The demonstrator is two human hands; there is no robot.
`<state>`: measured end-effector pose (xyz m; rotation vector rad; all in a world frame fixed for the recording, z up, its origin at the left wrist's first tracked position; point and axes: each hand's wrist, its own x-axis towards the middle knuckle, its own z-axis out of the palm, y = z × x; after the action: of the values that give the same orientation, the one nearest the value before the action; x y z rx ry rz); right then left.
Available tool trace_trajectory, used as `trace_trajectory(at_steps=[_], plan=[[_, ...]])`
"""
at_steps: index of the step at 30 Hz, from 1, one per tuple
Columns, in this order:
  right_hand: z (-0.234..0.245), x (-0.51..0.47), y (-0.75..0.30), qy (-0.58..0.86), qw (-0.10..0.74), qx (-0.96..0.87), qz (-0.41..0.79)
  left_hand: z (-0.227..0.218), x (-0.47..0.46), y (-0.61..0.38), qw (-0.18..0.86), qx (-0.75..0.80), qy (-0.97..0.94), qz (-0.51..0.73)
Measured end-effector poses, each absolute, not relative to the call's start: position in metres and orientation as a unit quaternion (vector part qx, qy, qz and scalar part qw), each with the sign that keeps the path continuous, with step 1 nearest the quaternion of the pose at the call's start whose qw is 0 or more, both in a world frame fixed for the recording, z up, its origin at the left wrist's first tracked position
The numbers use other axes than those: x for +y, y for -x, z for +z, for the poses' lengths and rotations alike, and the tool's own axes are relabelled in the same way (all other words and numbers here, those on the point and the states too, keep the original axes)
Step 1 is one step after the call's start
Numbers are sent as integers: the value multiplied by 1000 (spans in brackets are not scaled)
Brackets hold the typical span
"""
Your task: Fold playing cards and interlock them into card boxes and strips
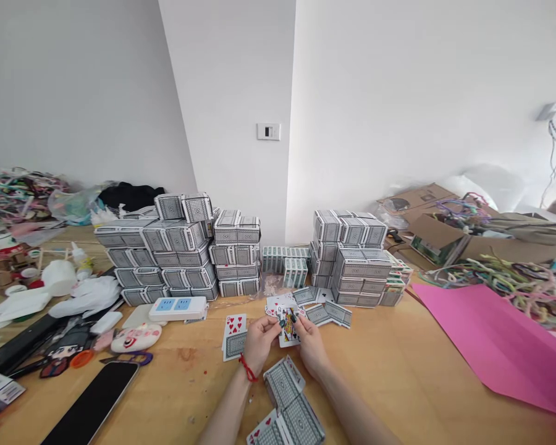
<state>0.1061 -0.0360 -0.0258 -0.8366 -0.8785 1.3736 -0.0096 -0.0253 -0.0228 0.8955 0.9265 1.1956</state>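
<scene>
Both my hands meet over the wooden table [398, 371] and pinch a small fan of playing cards [288, 329], a face card showing on top. My left hand [259, 341], with a red string at the wrist, grips the left edge. My right hand [309, 343] grips the right edge. More loose cards [327, 312] lie just beyond my fingers, a red hearts card [235, 325] lies to the left, and a face-down pile [285, 383] sits between my forearms.
Stacks of boxed card decks [180, 259] and a second stack of decks [352, 253] stand against the wall. A white power strip [178, 307], a phone [92, 402] and craft clutter lie left. A pink sheet [491, 346], cardboard boxes [445, 235] and coloured cords fill the right.
</scene>
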Motion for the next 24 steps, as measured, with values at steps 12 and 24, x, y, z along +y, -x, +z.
trace_trajectory(at_steps=[12,24], plan=[[-21,-36,-100,308,611,-285,671,-18,-26,6,679,386,-378,497],[-40,-29,-109,464,615,-406,492,-11,-32,4,667,393,-398,492]])
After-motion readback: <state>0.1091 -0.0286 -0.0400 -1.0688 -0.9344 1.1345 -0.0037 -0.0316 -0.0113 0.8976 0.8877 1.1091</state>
